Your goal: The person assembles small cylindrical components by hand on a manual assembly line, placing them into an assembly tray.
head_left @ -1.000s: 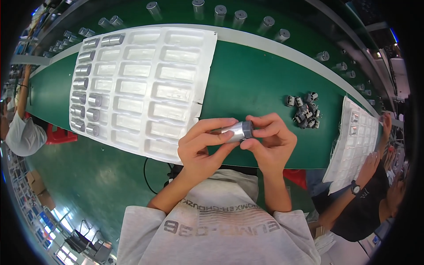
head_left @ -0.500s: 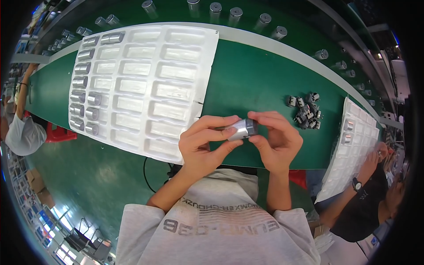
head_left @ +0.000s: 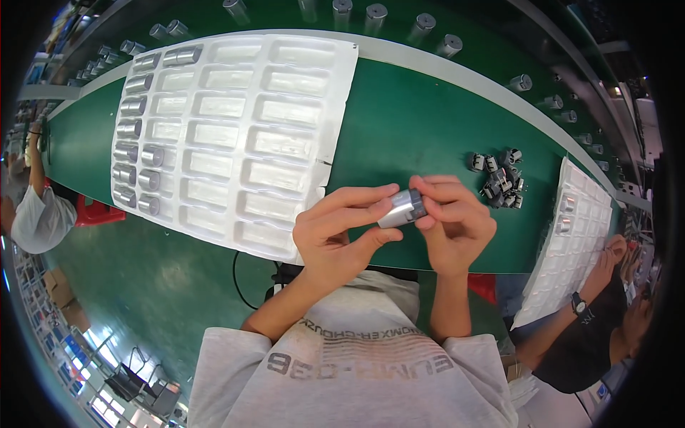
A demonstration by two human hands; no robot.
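Observation:
Above the table edge, a silver cylindrical motor housing (head_left: 393, 215) is held tilted, its dark grey end cap (head_left: 414, 202) up and to the right. The fingers and thumb of my left hand (head_left: 330, 234) grip the silver body. My right hand (head_left: 458, 230) pinches the capped end between thumb and fingers. Part of the cap is hidden by those fingertips. On the green table to the right lies a loose pile of dark and silver end caps (head_left: 501, 182).
A white moulded tray (head_left: 246, 100) at the left has silver cylinders in its left columns. Upright cylinders (head_left: 376, 19) line the far side beyond a pale rail (head_left: 471, 78). At the right, a co-worker's arm (head_left: 596, 279) reaches over another tray (head_left: 546, 271). Another person (head_left: 43, 217) sits far left.
Both hands have shifted slightly right with the motor housing, which is now tilted more. My right fingers have closed further round the capped end.

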